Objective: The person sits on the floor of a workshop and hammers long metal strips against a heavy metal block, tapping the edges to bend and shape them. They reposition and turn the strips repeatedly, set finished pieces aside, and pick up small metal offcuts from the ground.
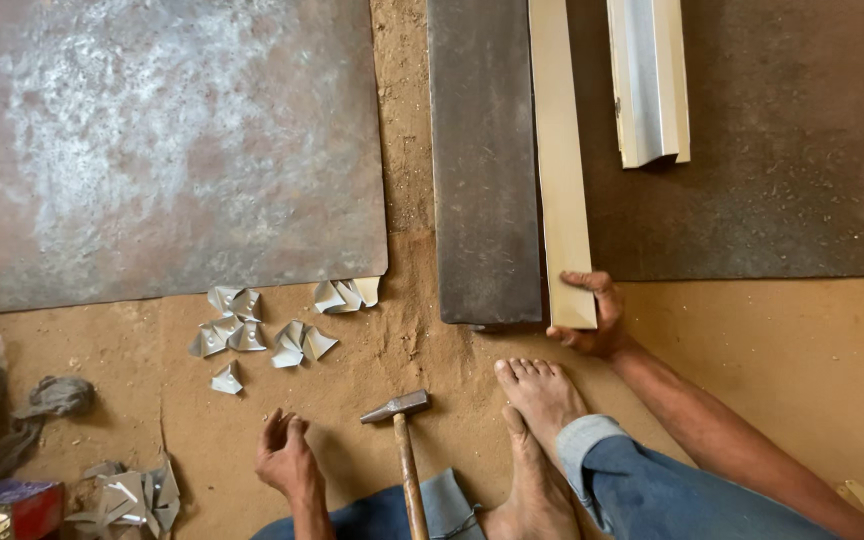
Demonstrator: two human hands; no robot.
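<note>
Sandy brown ground (802, 360) fills the head view, seen from straight above. At eleven o'clock a large rusty steel sheet (172, 150) is laid flat, mottled with pale patches. At twelve o'clock a long dark iron bar (482, 160) runs down toward the centre, and a second dark sheet (802, 180) covers the ground at two o'clock.

A cream-coloured folded metal strip (562, 160) is laid along the right edge of the bar, touching it. Its near end is gripped by the right hand (592, 315), just right of centre, with the thumb on top of the strip and the fingers wrapped under it. A shorter folded channel piece (650, 80), silvery inside, lies on the dark sheet at one o'clock, apart from the strip.

The left hand (285, 458) is seen at seven o'clock, resting on the ground with the fingers loosely curled and nothing held. Just to its right a hammer (404, 440) lies on the ground, its head pointing toward ten o'clock and its wooden handle running down to six o'clock; it is untouched by either hand. Two bare feet (537, 430) are placed at six o'clock, beside a blue trouser leg (652, 490).

Small folded tin pieces (272, 325) are scattered near the lower edge of the rusty sheet, at nine o'clock of centre. More tin scraps (132, 495) and a grey rag (52, 398) lie at eight o'clock.
</note>
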